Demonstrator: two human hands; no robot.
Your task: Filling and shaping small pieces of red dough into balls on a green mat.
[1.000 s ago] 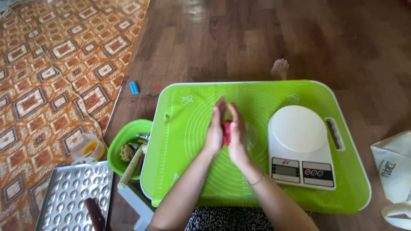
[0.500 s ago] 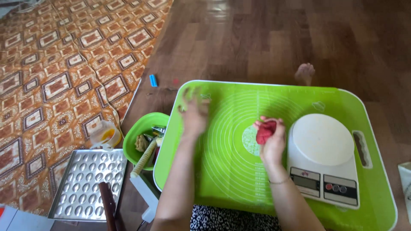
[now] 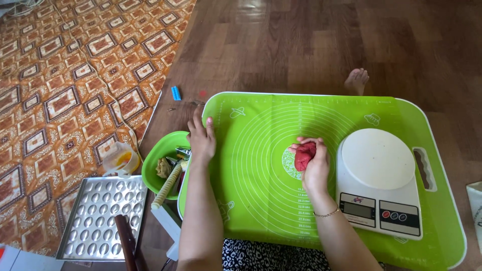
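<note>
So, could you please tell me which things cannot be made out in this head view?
- Red dough: far side wrapped by the right hand.
- Green bowl: contents jumbled, partly under the left hand.
- Scale: display too small.
- Dimpled metal tray: cut by the bottom edge.

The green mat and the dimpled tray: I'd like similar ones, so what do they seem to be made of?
The green mat looks like silicone or soft plastic: matte, lying thin and flat over the table, printed with white circles. The dimpled tray looks like bare metal, likely aluminium: silvery-grey with a dull sheen and pressed round hollows. Neither can be settled for sure from the look alone.
</note>
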